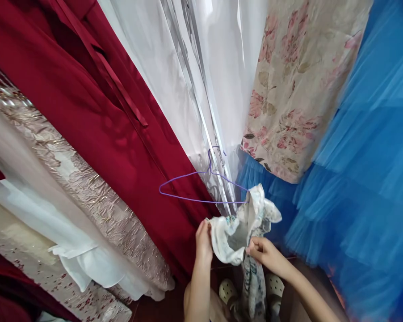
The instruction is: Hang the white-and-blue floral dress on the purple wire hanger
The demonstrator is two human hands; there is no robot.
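Observation:
A purple wire hanger (184, 175) has its right end inside one shoulder of a white garment (223, 246) with a grey-blue print. Its left end sticks out bare, and its hook overlaps metal poles; I cannot tell if it hangs on them. My left hand (204, 239) is closed on the garment's left edge. Fingers of my right hand (263, 252) pinch the cloth at the lower right of the neck opening. Below my hands the rest of the garment hangs down between two pale clogs (227, 290).
Long clothes hang all around: a dark red garment (121, 147) to the left, white cloth (144, 49) behind, a floral beige piece (288, 89) and blue tulle (365, 170) to the right. Silvery poles (198, 98) run down the middle. Embossed pinkish fabric (97, 192) hangs far left.

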